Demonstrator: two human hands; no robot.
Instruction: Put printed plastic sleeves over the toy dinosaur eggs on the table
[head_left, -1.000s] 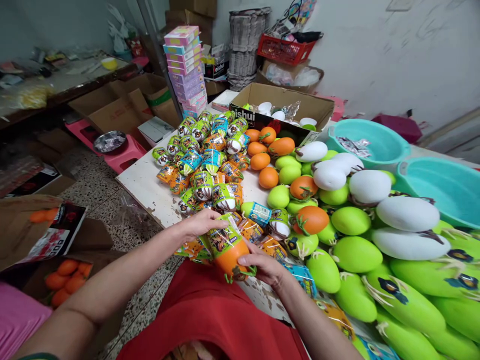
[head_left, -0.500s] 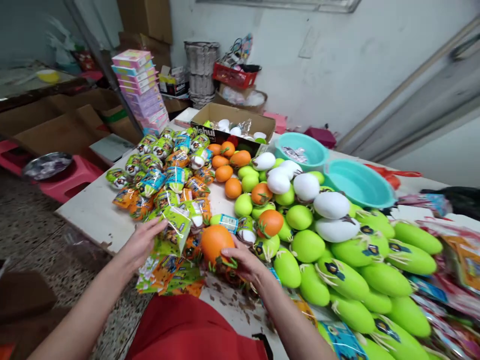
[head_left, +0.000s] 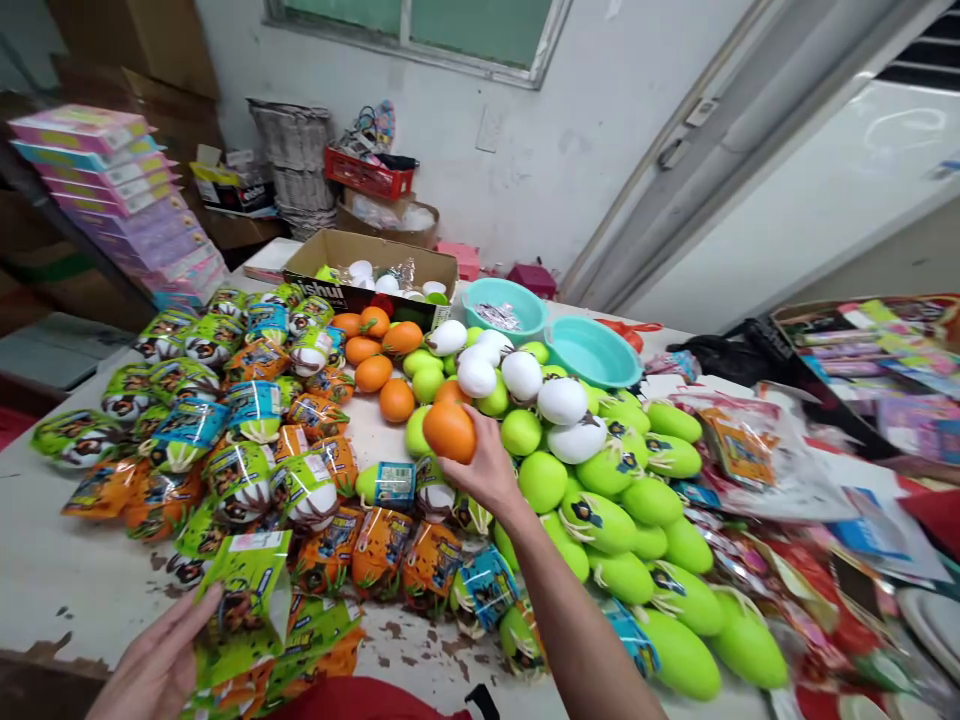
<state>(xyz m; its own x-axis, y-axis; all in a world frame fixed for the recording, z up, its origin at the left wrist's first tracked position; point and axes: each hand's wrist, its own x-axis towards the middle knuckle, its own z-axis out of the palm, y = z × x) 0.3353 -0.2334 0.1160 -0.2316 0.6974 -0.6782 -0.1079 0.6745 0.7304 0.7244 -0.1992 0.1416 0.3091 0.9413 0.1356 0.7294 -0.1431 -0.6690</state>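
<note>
My left hand [head_left: 161, 650] pinches a green printed bag [head_left: 244, 600] by its edge at the front left, above a stack of flat green and orange bags [head_left: 315, 650]. Out over the middle of the table, my right hand [head_left: 487, 465] grips a smooth orange egg [head_left: 450, 432]; the palm side is hidden. Just behind it lie several loose orange eggs [head_left: 396, 400]. White eggs [head_left: 523, 376] and round green eggs [head_left: 541, 482] crowd its right side. Bagged eggs with printed wrappers [head_left: 241, 480] fill the table between and beyond my hands.
A cardboard box [head_left: 442, 268] with white and green pieces stands at the back. Beside it are two turquoise basins [head_left: 592, 352], the nearer to the box holding small silvery pieces. Long green eggs [head_left: 682, 655] and plastic packaging [head_left: 787, 480] cover the right. Stacked pink-purple boxes [head_left: 142, 220] rise at the left.
My right hand has moved farther out over the egg pile with the orange egg. My left hand keeps the green bag and sits lower left in view. The camera has turned right.
</note>
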